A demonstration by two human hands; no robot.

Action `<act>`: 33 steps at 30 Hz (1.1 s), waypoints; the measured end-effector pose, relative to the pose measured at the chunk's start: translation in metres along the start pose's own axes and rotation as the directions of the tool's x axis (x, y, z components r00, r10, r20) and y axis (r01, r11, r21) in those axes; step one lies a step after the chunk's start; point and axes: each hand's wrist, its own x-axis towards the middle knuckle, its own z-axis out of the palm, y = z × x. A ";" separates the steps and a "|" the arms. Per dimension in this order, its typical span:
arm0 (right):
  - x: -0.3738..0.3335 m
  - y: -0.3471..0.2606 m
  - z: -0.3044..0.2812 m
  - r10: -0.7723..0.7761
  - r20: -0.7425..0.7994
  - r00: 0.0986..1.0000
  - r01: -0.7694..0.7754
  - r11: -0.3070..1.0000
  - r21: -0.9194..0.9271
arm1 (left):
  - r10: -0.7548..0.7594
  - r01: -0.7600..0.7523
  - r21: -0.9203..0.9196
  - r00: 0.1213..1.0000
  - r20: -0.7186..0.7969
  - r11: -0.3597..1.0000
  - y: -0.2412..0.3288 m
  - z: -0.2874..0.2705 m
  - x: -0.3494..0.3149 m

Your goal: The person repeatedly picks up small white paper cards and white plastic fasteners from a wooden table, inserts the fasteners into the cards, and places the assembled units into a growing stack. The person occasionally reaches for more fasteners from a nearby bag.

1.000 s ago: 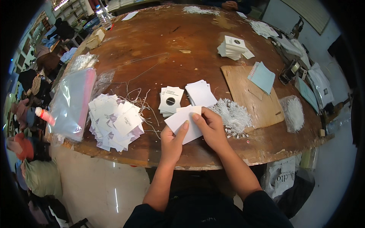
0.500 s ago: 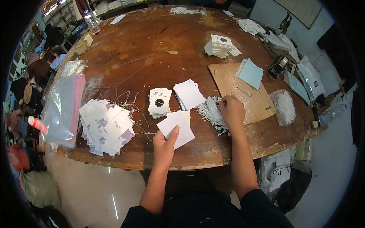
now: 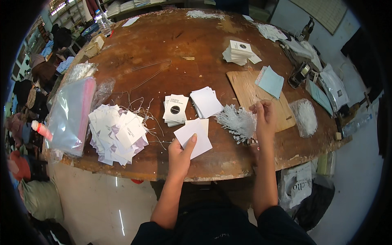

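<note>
A person's left hand (image 3: 181, 153) holds white cards (image 3: 194, 136) over the near edge of a round brown worktop (image 3: 163, 45). The right hand (image 3: 264, 118) pinches a thin string beside a white string bundle (image 3: 237, 122). Card stacks (image 3: 176, 109) lie just beyond, and a heap of tags (image 3: 118, 132) to the left.
</note>
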 end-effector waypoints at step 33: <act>-0.010 -0.004 -0.068 0.269 -0.165 0.949 -0.217 0.935 0.281 | 0.026 -0.022 0.065 0.998 -0.062 0.998 0.002 0.005 -0.003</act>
